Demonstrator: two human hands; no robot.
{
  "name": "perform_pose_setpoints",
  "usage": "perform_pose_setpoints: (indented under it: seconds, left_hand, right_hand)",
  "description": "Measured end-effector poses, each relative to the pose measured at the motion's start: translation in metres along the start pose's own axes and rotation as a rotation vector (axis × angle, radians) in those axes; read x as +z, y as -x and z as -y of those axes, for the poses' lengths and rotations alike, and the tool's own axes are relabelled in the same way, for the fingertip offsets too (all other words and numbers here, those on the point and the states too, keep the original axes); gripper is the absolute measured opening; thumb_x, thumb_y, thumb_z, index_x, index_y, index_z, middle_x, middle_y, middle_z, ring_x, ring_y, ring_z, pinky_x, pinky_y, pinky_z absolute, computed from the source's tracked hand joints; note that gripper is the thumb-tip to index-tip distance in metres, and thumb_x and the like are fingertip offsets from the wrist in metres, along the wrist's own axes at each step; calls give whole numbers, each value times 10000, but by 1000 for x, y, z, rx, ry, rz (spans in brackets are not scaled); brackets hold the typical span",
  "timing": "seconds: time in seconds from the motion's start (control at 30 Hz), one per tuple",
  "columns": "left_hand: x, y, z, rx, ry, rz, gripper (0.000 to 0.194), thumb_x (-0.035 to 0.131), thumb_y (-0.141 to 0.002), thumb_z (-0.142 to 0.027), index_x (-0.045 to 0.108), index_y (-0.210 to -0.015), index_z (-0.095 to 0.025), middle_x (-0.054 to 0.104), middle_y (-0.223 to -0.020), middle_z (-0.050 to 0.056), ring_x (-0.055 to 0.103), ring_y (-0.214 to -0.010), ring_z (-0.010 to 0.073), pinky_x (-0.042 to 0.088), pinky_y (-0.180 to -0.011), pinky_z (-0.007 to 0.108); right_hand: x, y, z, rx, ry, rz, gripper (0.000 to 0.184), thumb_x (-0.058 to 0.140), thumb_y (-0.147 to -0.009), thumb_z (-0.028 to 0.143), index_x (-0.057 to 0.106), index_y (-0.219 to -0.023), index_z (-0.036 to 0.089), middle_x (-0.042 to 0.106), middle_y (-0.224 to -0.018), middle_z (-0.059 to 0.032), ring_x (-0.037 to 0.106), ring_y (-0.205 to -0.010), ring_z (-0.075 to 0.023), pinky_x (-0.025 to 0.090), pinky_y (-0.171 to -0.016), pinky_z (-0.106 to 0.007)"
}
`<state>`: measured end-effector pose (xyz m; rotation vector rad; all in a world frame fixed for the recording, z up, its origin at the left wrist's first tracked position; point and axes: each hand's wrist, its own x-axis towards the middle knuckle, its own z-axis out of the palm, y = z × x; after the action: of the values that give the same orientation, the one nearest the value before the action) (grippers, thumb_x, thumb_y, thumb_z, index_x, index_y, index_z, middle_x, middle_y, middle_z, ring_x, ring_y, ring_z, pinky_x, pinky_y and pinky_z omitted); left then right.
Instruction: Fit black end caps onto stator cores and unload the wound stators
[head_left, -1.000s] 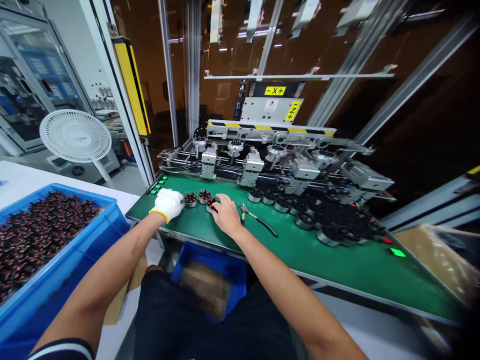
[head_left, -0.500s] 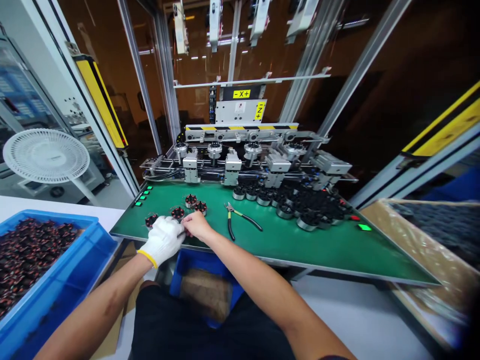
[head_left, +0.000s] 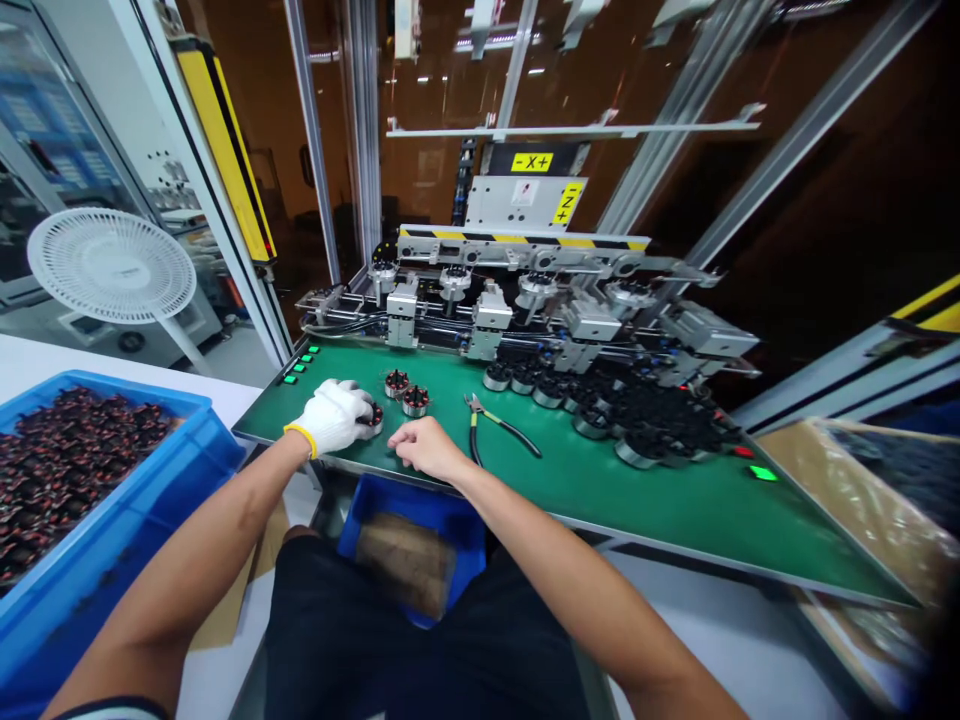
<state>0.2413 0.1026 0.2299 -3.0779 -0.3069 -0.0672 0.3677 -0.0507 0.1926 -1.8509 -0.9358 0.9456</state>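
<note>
My left hand point(head_left: 335, 416), in a white glove with a yellow cuff, has its fingers closed round a small copper-wound motor stator point(head_left: 373, 420) near the front edge of the green bench. To its right is my bare right hand point(head_left: 424, 446), fingertips pinched together; whatever they hold, if anything, is too small to make out. Just beyond the hands, two more stators point(head_left: 396, 383) stand on the bench. A pair of cutting pliers point(head_left: 495, 426) with black-and-yellow handles lies spread to the right of my right hand.
Behind stands a machine point(head_left: 491, 318) with several clamping stations. Many black-and-silver round parts point(head_left: 637, 420) crowd the bench's right side. A blue bin point(head_left: 196, 428) full of stators is at left, another blue bin point(head_left: 469, 535) below the edge. A fan point(head_left: 112, 265) stands far left.
My hands have drawn apart; the right one has moved away from the gloved left one. My left hand is now on a stator that stood just beyond it. The whole view has shifted.
</note>
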Motion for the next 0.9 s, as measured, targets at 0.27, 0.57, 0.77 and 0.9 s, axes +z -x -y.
perform_pose_setpoints:
  seconds: [0.27, 0.57, 0.77, 0.9]
  left_hand:
    - [-22, 11, 19, -9, 48, 3, 348, 652, -857, -569, 765, -980, -263, 717, -1270, 13, 602, -1153, 289, 445, -908, 396]
    - [-20, -52, -51, 19, -80, -105, 343, 726, -781, -359, 756, -1076, -186, 654, -1240, 169, 498, -1273, 398, 390, -1050, 531]
    - [-9, -34, -54, -5, -107, -76, 279, 565, -902, -308, 737, -1047, -143, 675, -1160, 193, 552, -1188, 373, 415, -988, 512]
    - [-7, -17, -47, -2, -108, -61, 286, 547, -923, -314, 731, -1059, -143, 686, -1145, 183, 575, -1136, 358, 423, -949, 499]
  right_hand:
    - [-51, 24, -9, 3, -62, -3, 82, 727, -709, 129, 738, -789, 114, 622, -506, 32, 527, -415, -84, 409, -409, -176]
    - [-47, -13, 7, 233, -431, -369, 130, 708, -858, 158, 579, -871, 147, 652, -620, -6, 581, -445, -94, 478, -401, -187]
    - [-27, -18, 8, 261, -581, -344, 139, 675, -853, 62, 573, -794, 135, 616, -602, 8, 565, -488, -55, 529, -500, -148]
    - [-18, -18, 10, 256, -525, -281, 175, 669, -816, 40, 560, -724, 142, 589, -561, 20, 539, -475, -50, 539, -519, -153]
